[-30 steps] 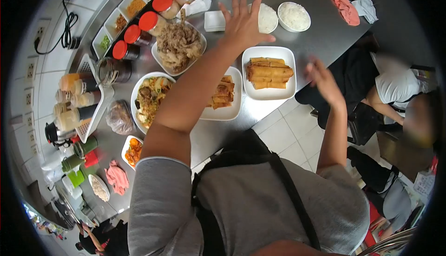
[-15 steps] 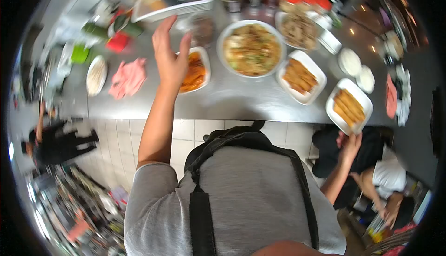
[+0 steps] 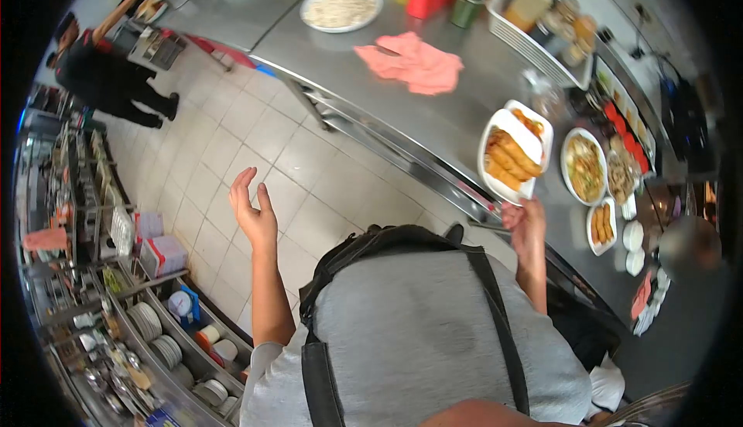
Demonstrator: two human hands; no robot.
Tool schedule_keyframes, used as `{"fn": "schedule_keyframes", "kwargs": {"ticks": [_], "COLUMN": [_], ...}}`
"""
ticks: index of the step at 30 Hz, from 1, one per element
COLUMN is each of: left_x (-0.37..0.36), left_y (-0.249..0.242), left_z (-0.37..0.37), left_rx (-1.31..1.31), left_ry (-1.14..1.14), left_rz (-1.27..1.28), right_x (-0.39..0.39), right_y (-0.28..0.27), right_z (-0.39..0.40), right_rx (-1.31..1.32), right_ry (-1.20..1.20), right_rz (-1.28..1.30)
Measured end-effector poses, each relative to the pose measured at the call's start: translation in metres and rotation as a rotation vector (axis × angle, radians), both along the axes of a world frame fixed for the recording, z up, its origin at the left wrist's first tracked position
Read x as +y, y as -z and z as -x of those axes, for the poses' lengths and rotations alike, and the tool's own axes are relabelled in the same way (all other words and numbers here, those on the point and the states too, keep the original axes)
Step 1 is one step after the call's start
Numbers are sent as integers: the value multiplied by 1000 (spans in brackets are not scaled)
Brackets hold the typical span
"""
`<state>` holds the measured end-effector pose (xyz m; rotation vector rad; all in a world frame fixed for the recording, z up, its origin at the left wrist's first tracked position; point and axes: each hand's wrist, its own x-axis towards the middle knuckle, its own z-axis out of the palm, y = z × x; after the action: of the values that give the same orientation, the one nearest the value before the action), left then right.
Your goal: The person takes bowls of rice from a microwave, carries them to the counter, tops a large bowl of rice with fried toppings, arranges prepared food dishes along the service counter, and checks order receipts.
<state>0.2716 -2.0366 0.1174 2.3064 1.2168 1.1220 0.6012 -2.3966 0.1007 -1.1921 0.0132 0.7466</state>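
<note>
My right hand (image 3: 528, 229) grips the near rim of a white dish (image 3: 495, 183) that holds several golden fried rolls (image 3: 511, 160). The dish is tilted a little and overlaps a second white dish (image 3: 543, 117) with orange food. Whether the two dishes touch, I cannot tell. Over the tiled floor, well left of the counter, my left hand (image 3: 254, 209) is raised with its fingers apart and nothing in it.
The steel counter (image 3: 325, 63) carries a plate of pale strips (image 3: 341, 7), a pink cloth (image 3: 418, 63), a bottle basket (image 3: 534, 44) and a noodle bowl (image 3: 584, 165). A person in black (image 3: 104, 71) stands far left. Shelves with stacked plates (image 3: 166, 349) are at lower left.
The view has turned left. The held dish has moved from the right end of the counter to beside the orange food. My left hand has come away from above the counter to over the floor.
</note>
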Motion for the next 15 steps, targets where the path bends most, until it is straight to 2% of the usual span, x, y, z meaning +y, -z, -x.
{"fn": "schedule_keyframes", "kwargs": {"ticks": [3, 5, 7, 10, 13, 14, 15], "left_x": [32, 61, 89, 148, 224, 254, 285], "left_y": [-8, -14, -14, -18, 8, 22, 52], "left_z": [35, 46, 58, 70, 91, 99, 117], "left_rx": [-76, -133, -163, -145, -134, -135, -101], "left_ry": [-51, -97, -59, -53, -87, -88, -91], "left_rz": [-18, -71, -33, -12, 44, 107, 130], "right_x": [72, 105, 122, 144, 183, 197, 211], "right_y": [35, 47, 76, 90, 92, 97, 103], "right_z": [11, 17, 7, -17, -27, -29, -32], "right_rx": [27, 8, 14, 20, 139, 149, 204], "right_ry": [-121, 25, 93, 188, 416, 404, 483], "right_rz": [-82, 83, 87, 102, -4, -15, -65]}}
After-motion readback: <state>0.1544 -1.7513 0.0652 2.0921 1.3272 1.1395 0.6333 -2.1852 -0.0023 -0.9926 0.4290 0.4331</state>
